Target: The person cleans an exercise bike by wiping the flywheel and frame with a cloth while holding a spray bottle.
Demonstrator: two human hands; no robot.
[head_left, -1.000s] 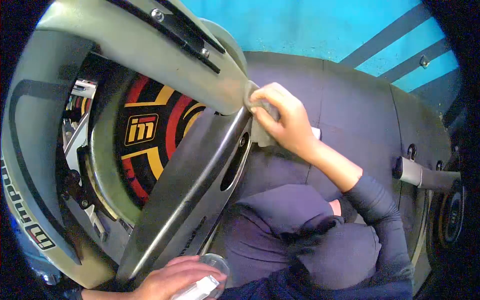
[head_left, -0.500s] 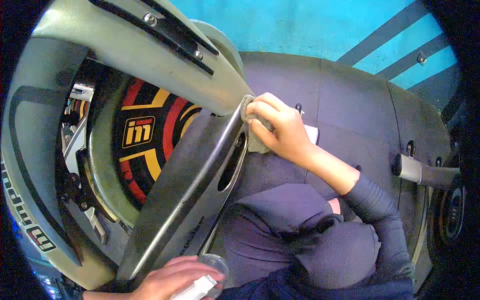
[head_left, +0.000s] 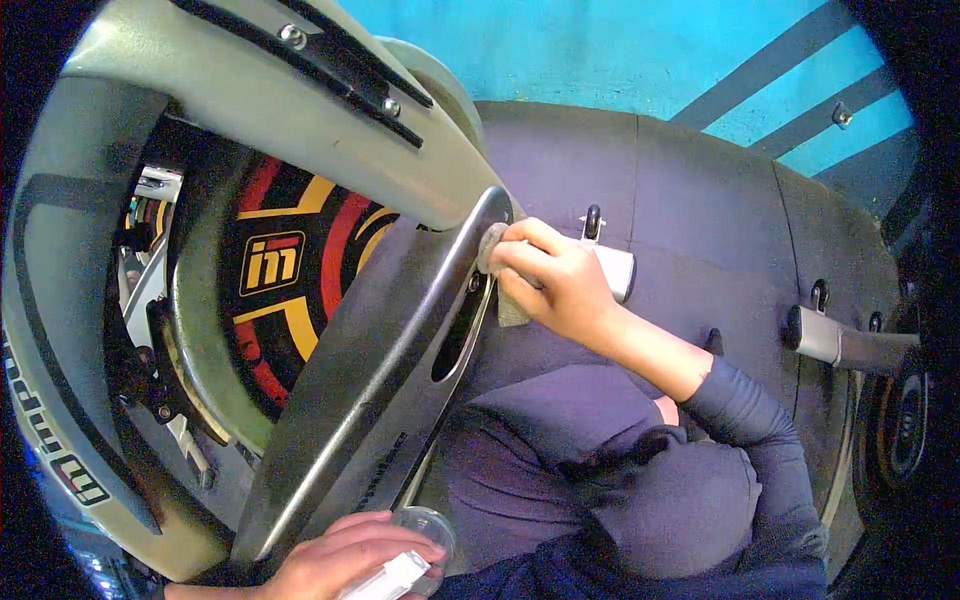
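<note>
My right hand [head_left: 562,275] is closed on a grey cloth [head_left: 491,250], pressed to the upper end of a long dark panel [head_left: 370,350] with a slot in it. Part of the cloth hangs below the fingers. At the bottom, my left hand [head_left: 345,560] has its fingers wrapped round a clear round container [head_left: 430,535]. A white object [head_left: 395,575] lies against that hand, its lower part cut off by the frame. The panel joins a grey curved frame [head_left: 330,130] of a machine.
Inside the machine sits a round disc with red and yellow markings [head_left: 272,262]. Dark mats [head_left: 700,200] cover the floor, with a turquoise surface [head_left: 600,50] beyond. At the right are a grey machine foot [head_left: 822,333] and a dark wheel [head_left: 908,425].
My right hand has moved slightly down with the cloth, uncovering the panel's top end. My left hand has hardly moved.
</note>
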